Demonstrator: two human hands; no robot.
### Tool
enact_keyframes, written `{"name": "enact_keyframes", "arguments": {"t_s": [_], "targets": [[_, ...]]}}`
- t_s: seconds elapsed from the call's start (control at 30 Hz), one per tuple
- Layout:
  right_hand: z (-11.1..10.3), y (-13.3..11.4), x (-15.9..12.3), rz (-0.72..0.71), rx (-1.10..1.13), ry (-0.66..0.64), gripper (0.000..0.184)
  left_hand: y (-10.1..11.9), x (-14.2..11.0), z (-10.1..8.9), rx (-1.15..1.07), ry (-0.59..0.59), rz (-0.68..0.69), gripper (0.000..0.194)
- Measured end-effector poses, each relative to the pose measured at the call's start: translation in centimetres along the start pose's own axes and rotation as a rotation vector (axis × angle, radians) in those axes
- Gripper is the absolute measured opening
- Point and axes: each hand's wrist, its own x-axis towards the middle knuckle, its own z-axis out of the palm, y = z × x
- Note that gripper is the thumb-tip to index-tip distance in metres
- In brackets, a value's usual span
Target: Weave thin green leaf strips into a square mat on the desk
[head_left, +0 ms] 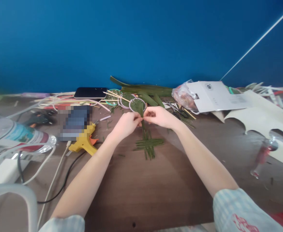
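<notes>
Both hands are closed at the fingertips: the left hand (128,125) and the right hand (159,116) meet almost tip to tip, pinching a narrow green leaf strip (144,129). The exact grip of each finger is too small to be told. Toward the person, the strip leads into a woven leaf piece (149,144), which lies flat on the tabletop (153,193), between the two forearms. Its crossing strips have loose, uneven ends, and no hand is pressing on it.

This is probably the weak point. If the fingers pull the strip too strongly, it may split along its fibre, or it may slide out of the crossing and open the weave. A sideways pull could also drag the whole piece askew, because nothing visible holds it down.

Just beyond the fingers lies a round hoop (136,103); a careless knuckle could push it into the other hoops and the thin sticks (114,95) behind. The left forearm is close to a yellow glue gun (84,141) — whether it is hot cannot be seen — and its black cord (68,175) could be caught by the sleeve.
</notes>
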Motion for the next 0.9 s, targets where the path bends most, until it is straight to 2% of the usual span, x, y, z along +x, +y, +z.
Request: {"name": "enact_keyframes", "arguments": {"t_s": [0.2, 0.37, 0.57, 0.9], "targets": [[-0.1, -0.3, 0.0, -0.017, 0.005, 0.003, 0.006, 0.2, -0.1, -0.1, -0.038, -0.013, 0.026, 0.021], [-0.2, 0.0, 0.0, -0.036, 0.009, 0.005, 0.006, 0.1, -0.1, -0.1, -0.072, 0.041, 0.029, 0.012], [-0.1, 0.0, 0.1, -0.025, 0.014, 0.001, 0.007, 0.2, -0.2, -0.1, -0.057, 0.078, 0.035, 0.01], [-0.2, -0.9, -0.2, -0.011, -0.077, 0.027, 0.008, 0.2, -0.2, 0.2, -0.047, 0.089, 0.028, 0.01]]}}
